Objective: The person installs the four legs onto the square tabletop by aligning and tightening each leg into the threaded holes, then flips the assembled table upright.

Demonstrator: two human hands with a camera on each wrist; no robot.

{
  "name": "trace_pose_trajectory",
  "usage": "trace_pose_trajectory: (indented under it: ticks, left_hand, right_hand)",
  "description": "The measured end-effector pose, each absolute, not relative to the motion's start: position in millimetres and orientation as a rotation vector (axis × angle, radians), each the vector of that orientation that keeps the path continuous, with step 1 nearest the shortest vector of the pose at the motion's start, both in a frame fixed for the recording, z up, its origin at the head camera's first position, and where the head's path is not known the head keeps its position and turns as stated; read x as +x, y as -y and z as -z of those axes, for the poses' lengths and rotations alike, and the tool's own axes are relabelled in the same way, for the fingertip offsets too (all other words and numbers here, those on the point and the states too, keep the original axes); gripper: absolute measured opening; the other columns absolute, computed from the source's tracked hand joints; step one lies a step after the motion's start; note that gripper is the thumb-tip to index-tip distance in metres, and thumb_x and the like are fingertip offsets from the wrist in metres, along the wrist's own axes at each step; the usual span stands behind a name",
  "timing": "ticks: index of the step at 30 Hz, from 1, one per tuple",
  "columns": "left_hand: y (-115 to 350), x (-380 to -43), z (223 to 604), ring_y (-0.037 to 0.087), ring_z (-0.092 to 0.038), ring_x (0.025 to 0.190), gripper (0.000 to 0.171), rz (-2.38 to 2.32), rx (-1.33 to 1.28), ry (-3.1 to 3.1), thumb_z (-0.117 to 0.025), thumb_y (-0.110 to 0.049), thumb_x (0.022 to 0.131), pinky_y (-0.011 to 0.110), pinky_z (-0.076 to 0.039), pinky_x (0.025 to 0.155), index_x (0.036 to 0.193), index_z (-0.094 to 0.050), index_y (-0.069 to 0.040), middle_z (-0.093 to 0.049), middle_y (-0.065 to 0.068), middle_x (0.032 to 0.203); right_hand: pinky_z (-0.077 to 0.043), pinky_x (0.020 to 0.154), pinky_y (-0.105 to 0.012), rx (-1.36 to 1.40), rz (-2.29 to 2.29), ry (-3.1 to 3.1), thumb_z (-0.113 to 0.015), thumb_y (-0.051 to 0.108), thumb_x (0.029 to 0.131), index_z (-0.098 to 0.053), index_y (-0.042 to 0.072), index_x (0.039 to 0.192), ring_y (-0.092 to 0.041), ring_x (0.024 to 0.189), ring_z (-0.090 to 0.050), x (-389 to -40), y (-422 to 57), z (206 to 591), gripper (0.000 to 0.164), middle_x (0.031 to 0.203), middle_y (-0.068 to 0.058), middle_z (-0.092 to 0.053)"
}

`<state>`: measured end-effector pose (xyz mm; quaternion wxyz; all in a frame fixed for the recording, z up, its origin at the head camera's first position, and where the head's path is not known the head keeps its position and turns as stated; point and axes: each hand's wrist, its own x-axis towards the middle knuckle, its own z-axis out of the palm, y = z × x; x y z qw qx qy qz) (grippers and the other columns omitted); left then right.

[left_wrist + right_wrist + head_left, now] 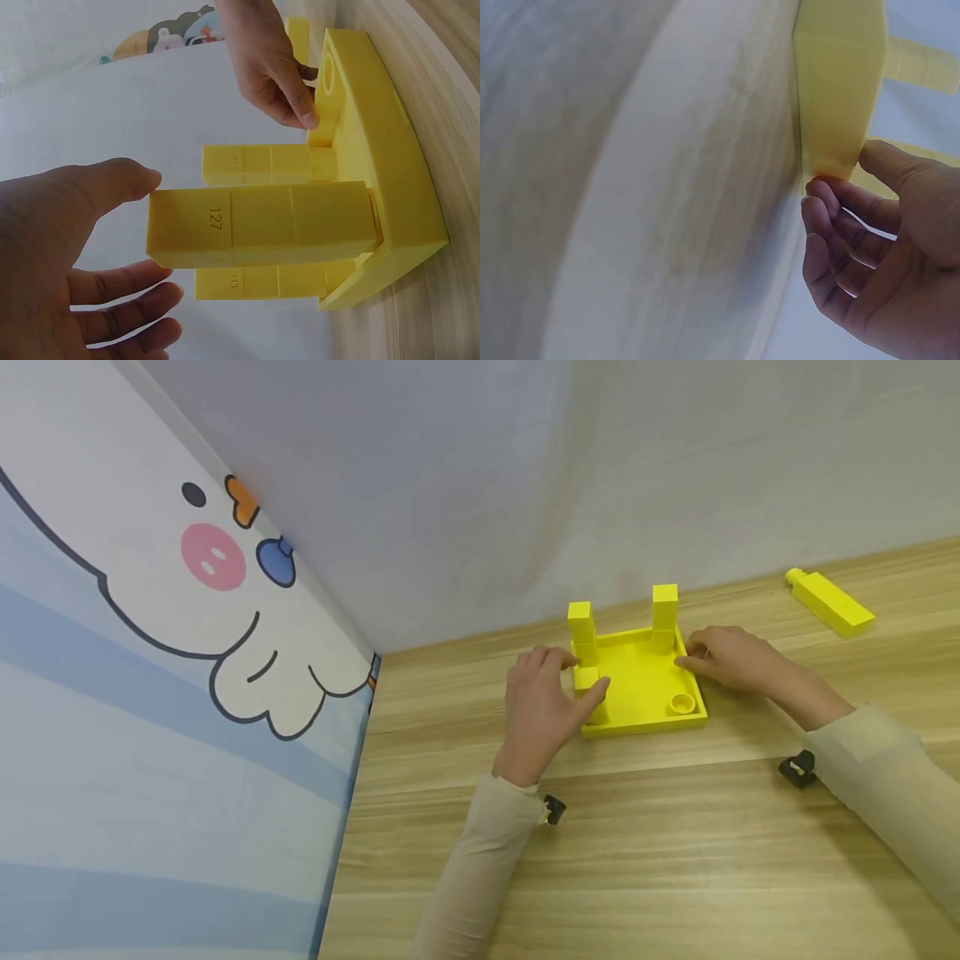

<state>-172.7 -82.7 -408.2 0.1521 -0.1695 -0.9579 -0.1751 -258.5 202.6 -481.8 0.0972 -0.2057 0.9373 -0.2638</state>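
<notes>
Head view | right of centre | left grip (538,700) spread around lower-left post (587,678) | right grip (729,657) pinches yellow tray (637,683) by its edge, apparently steadying it

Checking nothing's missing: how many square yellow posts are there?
4: the near-left post, far-left post and far-right post stand on the yellow tray; a fourth post lies on the table at right.

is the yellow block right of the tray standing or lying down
Lying down: in the head view, the yellow block stretches lengthwise along the wooden table, its knobbed end pointing sideways, not up.
</notes>
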Motion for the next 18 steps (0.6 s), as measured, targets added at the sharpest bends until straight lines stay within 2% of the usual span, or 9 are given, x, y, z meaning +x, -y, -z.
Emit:
trace_pose_trajectory:
  ticks: [4, 10, 18]
  left_hand:
    - [82.5, -172.9, 408.0, 0.020, -0.065, 0.102, 0.034, 0.551, -0.507, 2.748, -0.074, -0.043, 0.091, 0.039, -0.050, 0.098, 0.104, -0.071, -0.011, -0.072, 0.001, 0.105]
    - [81.6, -175.7, 407.9, 0.024, -0.062, 0.111, 0.031, 0.740, -0.579, 2.785, -0.072, -0.029, 0.092, 0.041, -0.047, 0.105, 0.114, -0.072, -0.008, -0.070, 0.005, 0.116]
    - [80.0, -185.5, 415.0, 0.023, -0.059, 0.115, 0.037, 0.824, -0.647, 2.838, -0.065, -0.020, 0.093, 0.035, -0.050, 0.100, 0.128, -0.068, -0.008, -0.069, 0.004, 0.125]
  right_hand:
    - [-0.037, 0.062, -0.031, -0.603, 0.784, -2.769, -0.061, 0.024, 0.102, -0.062, 0.002, 0.087, -0.017, 0.067, -0.046, -259.5, -202.3, 482.5, 0.027, 0.073, -0.006, -0.055]
    - [-0.034, 0.061, -0.031, -0.637, 0.799, -2.763, -0.060, 0.024, 0.102, -0.059, 0.004, 0.083, -0.016, 0.065, -0.043, -264.1, -204.2, 484.6, 0.028, 0.070, -0.003, -0.049]
    - [-0.032, 0.060, -0.029, -0.637, 0.833, -2.762, -0.060, 0.021, 0.101, -0.051, 0.008, 0.075, -0.015, 0.063, -0.039, -269.3, -205.5, 486.7, 0.030, 0.066, -0.001, -0.041]
